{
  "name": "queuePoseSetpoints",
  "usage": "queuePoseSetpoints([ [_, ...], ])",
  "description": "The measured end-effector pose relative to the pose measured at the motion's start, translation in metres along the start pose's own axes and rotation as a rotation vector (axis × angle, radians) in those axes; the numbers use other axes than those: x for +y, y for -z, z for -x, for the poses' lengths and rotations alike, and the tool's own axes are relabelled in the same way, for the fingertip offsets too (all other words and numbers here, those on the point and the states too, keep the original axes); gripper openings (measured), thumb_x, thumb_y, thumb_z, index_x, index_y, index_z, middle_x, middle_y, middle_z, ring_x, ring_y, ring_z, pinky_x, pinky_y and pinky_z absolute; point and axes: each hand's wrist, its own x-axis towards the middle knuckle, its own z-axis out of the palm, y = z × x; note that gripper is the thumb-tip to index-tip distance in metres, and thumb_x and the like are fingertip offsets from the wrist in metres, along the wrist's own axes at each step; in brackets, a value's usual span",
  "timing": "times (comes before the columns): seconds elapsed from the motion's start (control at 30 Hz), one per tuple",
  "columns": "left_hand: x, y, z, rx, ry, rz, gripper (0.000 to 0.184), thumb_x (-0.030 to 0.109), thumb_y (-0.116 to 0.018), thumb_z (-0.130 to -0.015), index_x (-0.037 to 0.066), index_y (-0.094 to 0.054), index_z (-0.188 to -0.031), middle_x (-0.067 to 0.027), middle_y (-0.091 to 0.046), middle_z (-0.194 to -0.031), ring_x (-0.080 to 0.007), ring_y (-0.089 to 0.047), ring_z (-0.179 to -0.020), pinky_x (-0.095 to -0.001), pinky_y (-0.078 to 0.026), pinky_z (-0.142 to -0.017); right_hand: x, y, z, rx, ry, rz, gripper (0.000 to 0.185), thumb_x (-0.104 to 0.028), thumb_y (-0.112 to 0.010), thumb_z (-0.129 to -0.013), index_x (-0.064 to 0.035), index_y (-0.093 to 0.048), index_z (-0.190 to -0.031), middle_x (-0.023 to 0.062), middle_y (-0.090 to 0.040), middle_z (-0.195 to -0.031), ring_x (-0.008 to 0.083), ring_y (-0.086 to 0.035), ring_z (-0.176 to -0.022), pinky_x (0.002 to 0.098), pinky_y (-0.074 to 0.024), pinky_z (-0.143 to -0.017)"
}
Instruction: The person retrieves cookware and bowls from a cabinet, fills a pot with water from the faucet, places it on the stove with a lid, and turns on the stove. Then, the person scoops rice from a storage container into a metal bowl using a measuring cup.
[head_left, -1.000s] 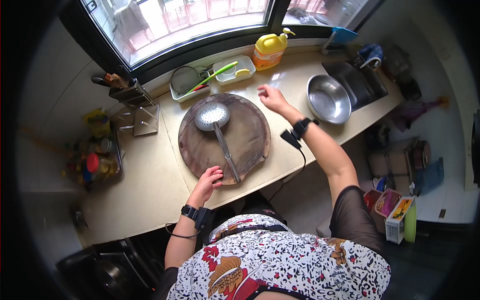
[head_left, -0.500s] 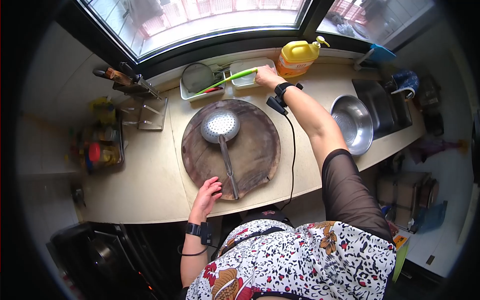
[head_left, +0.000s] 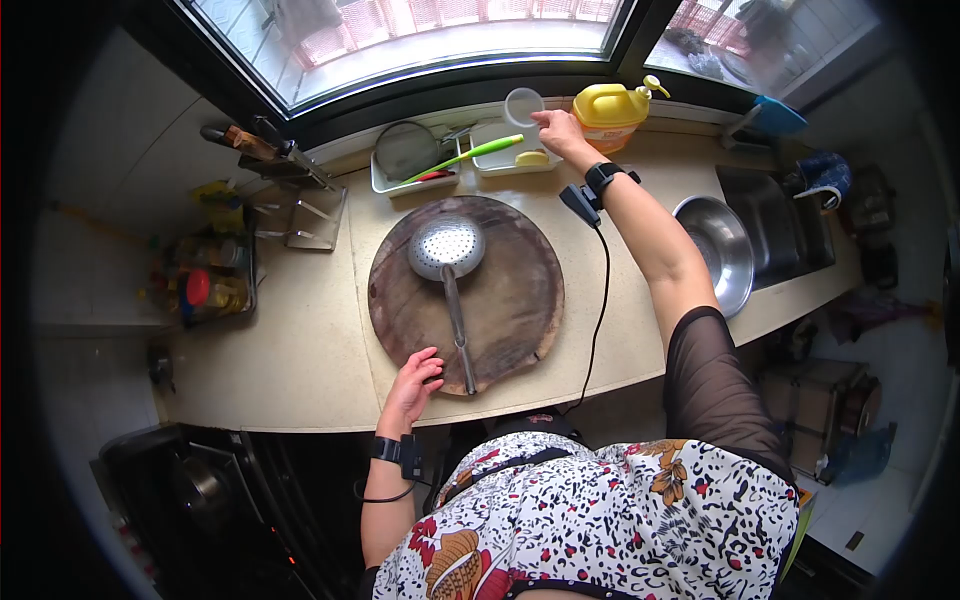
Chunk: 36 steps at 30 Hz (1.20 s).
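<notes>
My right hand is closed on the rim of a round translucent lid, raised over the right white tray by the window. A yellow piece lies in that tray. My left hand has its fingers apart at the near edge of the round wooden board, with nothing in it. On the board rests a metal skimmer, its handle pointing toward me, just right of my left fingers.
The left white tray holds a strainer and a green-handled tool. A yellow jug stands beside my right hand. At right are a steel bowl and sink; at left, a knife rack and jars.
My right hand has moved from above the counter to the right tray and lifted the round lid. The view has shifted; my left hand stays by the board's near edge.
</notes>
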Motion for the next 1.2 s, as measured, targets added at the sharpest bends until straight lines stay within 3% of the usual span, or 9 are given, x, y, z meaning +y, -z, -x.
queuePoseSetpoints([
  [0.1, 0.003, -0.003, 0.001, 0.003, 0.007, -0.007, 0.037, 0.011, -0.055, -0.089, 0.007, -0.047, -0.124, -0.0025, -0.06, -0.103, -0.0108, -0.057, -0.09, -0.0297, -0.047, -0.08, 0.011, 0.012, 0.012, 0.099, 0.059, -0.052, 0.041, -0.006, -0.05, -0.074, -0.0075, -0.065, -0.112, 0.0147, -0.068, -0.099, 0.0242, -0.065, -0.094, 0.0325, -0.0496, -0.087],
  [0.33, 0.0, -0.001, 0.0, -0.006, 0.009, -0.009, 0.037, 0.013, -0.057, -0.089, 0.007, -0.047, -0.124, -0.0024, -0.06, -0.103, -0.0111, -0.058, -0.089, -0.0309, -0.047, -0.081, 0.003, 0.059, 0.102, 0.207, 0.066, -0.279, 0.021, -0.018, -0.075, -0.073, -0.0041, -0.068, -0.087, 0.0085, -0.07, -0.079, 0.0135, -0.068, -0.072, 0.0265, -0.0521, -0.068],
  [0.43, -0.003, 0.002, -0.001, -0.03, 0.004, -0.009, 0.036, 0.014, -0.058, -0.089, 0.008, -0.048, -0.123, -0.0025, -0.06, -0.103, -0.0114, -0.057, -0.09, -0.0313, -0.047, -0.081, 0.009, 0.063, 0.152, 0.137, -0.001, -0.517, 0.014, -0.013, -0.073, -0.075, -0.004, -0.067, -0.084, 0.0056, -0.07, -0.073, 0.0123, -0.066, -0.069, 0.0254, -0.052, -0.066],
  [0.53, -0.002, 0.002, -0.001, -0.054, -0.007, -0.043, 0.035, 0.014, -0.059, -0.088, 0.008, -0.05, -0.122, -0.0025, -0.06, -0.103, -0.0117, -0.057, -0.091, -0.0314, -0.047, -0.081, 0.01, 0.064, 0.209, 0.016, -0.121, -0.749, 0.009, -0.009, -0.073, -0.076, -0.0032, -0.066, -0.08, 0.0086, -0.07, -0.084, 0.0122, -0.065, -0.082, 0.0248, -0.0522, -0.067],
  [0.63, -0.004, 0.008, -0.004, -0.084, 0.006, -0.051, 0.035, 0.014, -0.061, -0.087, 0.008, -0.051, -0.12, -0.0026, -0.06, -0.104, -0.0121, -0.058, -0.091, -0.0319, -0.047, -0.081, -0.006, 0.065, 0.272, 0.092, 0.051, -0.7, 0.013, -0.01, -0.075, -0.074, -0.0027, -0.065, -0.078, 0.0132, -0.066, -0.103, 0.0145, -0.061, -0.098, 0.0264, -0.0526, -0.071],
  [0.67, -0.003, 0.009, -0.005, -0.089, 0.01, -0.05, 0.035, 0.014, -0.061, -0.087, 0.008, -0.051, -0.12, -0.0025, -0.06, -0.104, -0.0124, -0.058, -0.091, -0.0322, -0.048, -0.08, -0.022, 0.075, 0.293, 0.063, 0.016, -0.655, 0.014, -0.005, -0.076, -0.07, -0.0015, -0.064, -0.077, 0.0155, -0.056, -0.121, 0.0189, -0.055, -0.112, 0.0293, -0.0505, -0.084],
  [0.77, -0.007, 0.009, -0.002, -0.086, -0.065, -0.051, 0.035, 0.01, -0.06, -0.086, 0.006, -0.051, -0.12, -0.0051, -0.059, -0.105, -0.0141, -0.057, -0.094, -0.0301, -0.05, -0.079, -0.064, 0.096, 0.348, 0.294, 0.27, -0.184, 0.019, -0.005, -0.079, -0.065, -0.0019, -0.062, -0.074, 0.0146, -0.058, -0.118, 0.0256, -0.057, -0.109, 0.0313, -0.047, -0.09],
  [0.93, -0.032, 0.007, 0.016, -0.002, -0.351, -0.196, 0.034, 0.004, -0.055, -0.086, 0.004, -0.049, -0.119, -0.0066, -0.056, -0.107, -0.0156, -0.054, -0.1, -0.0287, -0.049, -0.082, -0.089, 0.11, 0.412, 0.471, 0.221, -0.286, 0.068, -0.007, -0.083, -0.057, -0.0075, -0.047, -0.115, 0.0117, -0.057, -0.113, 0.0263, -0.056, -0.108, 0.0361, -0.0484, -0.089],
  [1.2, -0.052, -0.058, 0.062, -0.212, -0.371, -0.369, 0.031, 0.004, -0.057, -0.086, 0.004, -0.052, -0.117, -0.0064, -0.056, -0.105, -0.0147, -0.056, -0.094, -0.0274, -0.049, -0.078, -0.07, 0.124, 0.491, 0.564, 0.033, -0.326, 0.082, -0.004, -0.083, -0.057, -0.0048, -0.045, -0.13, 0.0105, -0.053, -0.116, 0.0218, -0.055, -0.106, 0.0311, -0.0506, -0.085],
])
